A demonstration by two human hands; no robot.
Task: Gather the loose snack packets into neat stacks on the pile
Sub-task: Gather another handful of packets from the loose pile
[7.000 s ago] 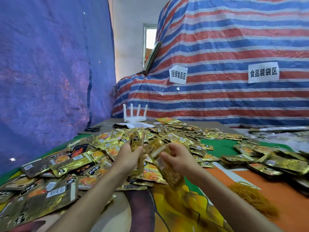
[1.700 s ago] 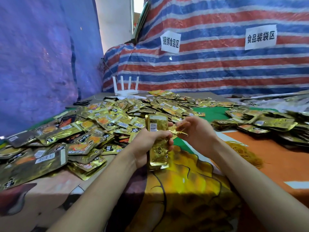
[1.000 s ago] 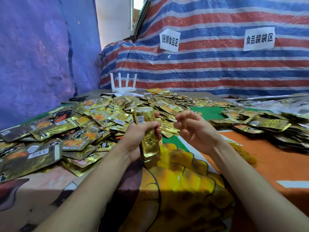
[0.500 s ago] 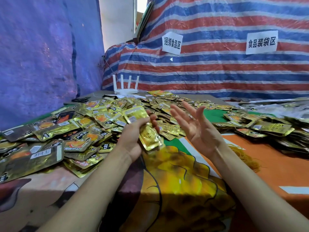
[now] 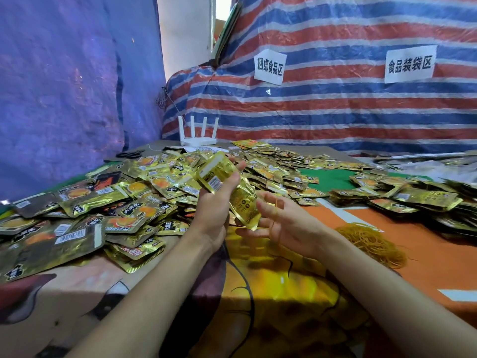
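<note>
Just the one head cam view here. The left hand (image 5: pixel 215 205) has its fingers wrapped round a bundle of gold packets (image 5: pixel 224 180). It holds them up off the counter (image 5: pixel 426 270), nearer the camera than the white router (image 5: pixel 197 136) and a bit to its right. The top packet shows a white barcode sticker, but the print is too tiny to read.

The right hand (image 5: pixel 284 223) sits palm up just beside the bundle's lower end. Its fingers are loose and spread, gripping nothing, though a thin band (image 5: pixel 275 210) looks to run across them.

The loose packets (image 5: pixel 144 195) sprawl from the router's foot toward the camera, mostly on its left. They're gold foil with an orange picture, a black logo and barcodes, and I can't make out the brand. More packets (image 5: pixel 413 200) lie well right of the router.

A heap of rubber bands (image 5: pixel 371 244) sits on the orange cloth, right of the router and nearer the camera. Scissors (image 5: pixel 130 154) lie just left of the router. Behind it, the striped tarp (image 5: pixel 335 104) carries two paper signs: 捆绑食品区 (image 5: pixel 269 67) and 食品装袋区 (image 5: pixel 410 64).
</note>
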